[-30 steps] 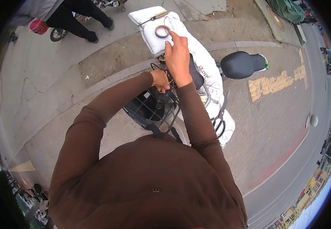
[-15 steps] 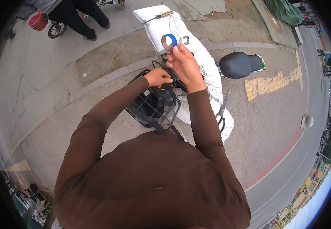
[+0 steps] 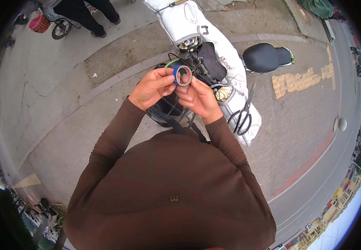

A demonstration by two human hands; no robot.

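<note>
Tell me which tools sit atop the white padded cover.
Black-handled scissors at its near end, a screwdriver at its far end. The cover hides whatever is beneath it.

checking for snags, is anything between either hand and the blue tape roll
Nothing visible is in the way: the left hand and right hand both hold the blue tape roll directly. The black basket shows partly behind the hands.

Both hands [image 3: 152,88] hold a blue tape roll [image 3: 176,75]; black-handled scissors [image 3: 244,109] lie on a white cover [image 3: 178,21].
</note>
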